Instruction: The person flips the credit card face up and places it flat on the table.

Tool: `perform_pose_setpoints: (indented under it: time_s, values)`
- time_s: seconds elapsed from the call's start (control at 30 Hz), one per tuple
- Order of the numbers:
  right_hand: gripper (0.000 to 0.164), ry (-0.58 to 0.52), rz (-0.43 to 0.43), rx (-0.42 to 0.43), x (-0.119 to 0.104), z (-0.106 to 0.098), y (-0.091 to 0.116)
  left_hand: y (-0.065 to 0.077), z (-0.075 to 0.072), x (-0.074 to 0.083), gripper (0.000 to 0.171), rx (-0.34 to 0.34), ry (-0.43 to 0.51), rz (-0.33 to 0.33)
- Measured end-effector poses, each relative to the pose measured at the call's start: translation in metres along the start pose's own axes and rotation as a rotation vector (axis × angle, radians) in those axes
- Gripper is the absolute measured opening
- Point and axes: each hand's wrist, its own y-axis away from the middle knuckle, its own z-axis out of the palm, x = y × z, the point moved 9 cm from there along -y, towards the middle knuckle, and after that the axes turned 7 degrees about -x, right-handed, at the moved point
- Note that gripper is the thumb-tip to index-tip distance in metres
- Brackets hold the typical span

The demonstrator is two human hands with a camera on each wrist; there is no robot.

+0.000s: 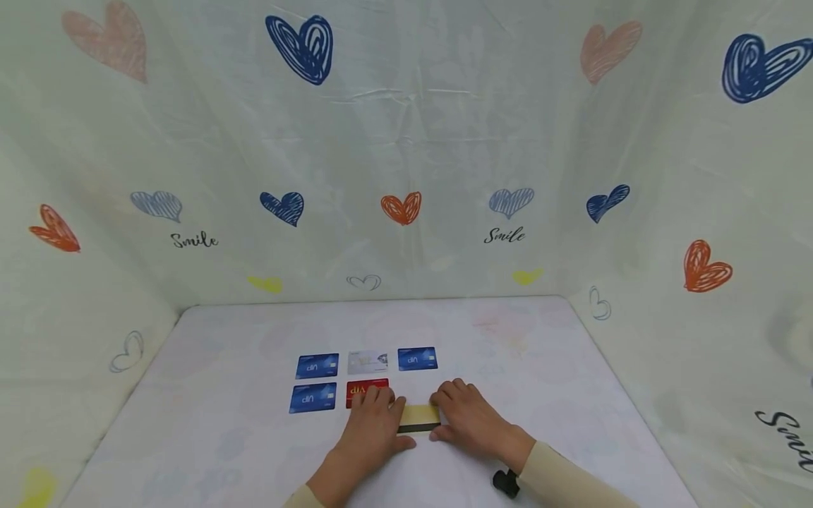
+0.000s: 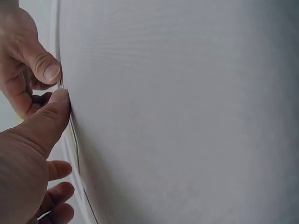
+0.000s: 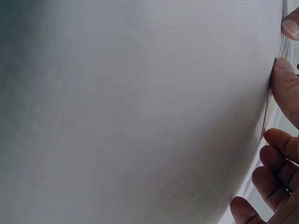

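Observation:
A gold card (image 1: 419,413) with a dark stripe along its near side lies low on the white table, between both hands. My left hand (image 1: 376,427) pinches its left end, thumb at the near corner and forefinger at the far one. At the right end my right hand (image 1: 473,421) grips it the same way, its other fingers curled. The left fingertips overlap the lower part of a red VIP card (image 1: 367,386). In the left wrist view the left thumb (image 2: 58,100) presses close to the table, just by the right thumb (image 2: 49,70).
Beyond the hands lie a blue card (image 1: 317,365), a silver card (image 1: 368,363) and another blue card (image 1: 417,358) in a row. Left of the red one is a third blue card (image 1: 313,398). A heart-printed curtain (image 1: 406,141) surrounds the table (image 1: 209,395). A black object (image 1: 506,483) sits by the right wrist.

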Motion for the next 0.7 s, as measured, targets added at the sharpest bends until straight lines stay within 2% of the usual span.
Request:
perform_pose_setpoints:
  time_s: [0.17, 0.47, 0.7]
  values:
    - [0.051, -0.018, -0.006, -0.021, -0.0007, 0.0025, -0.0026, 0.0005, 0.0004, 0.0, 0.074, 0.002, -0.01, 0.002]
    - [0.049, -0.03, -0.014, 0.037, -0.0017, 0.0003, 0.0002, 0.0007, -0.0022, 0.0017, 0.073, 0.038, -0.02, 0.021]
    - [0.05, -0.013, -0.02, 0.039, -0.0017, 0.0006, 0.0009, 0.0008, -0.0055, 0.0021, 0.069, 0.034, 0.015, 0.023]
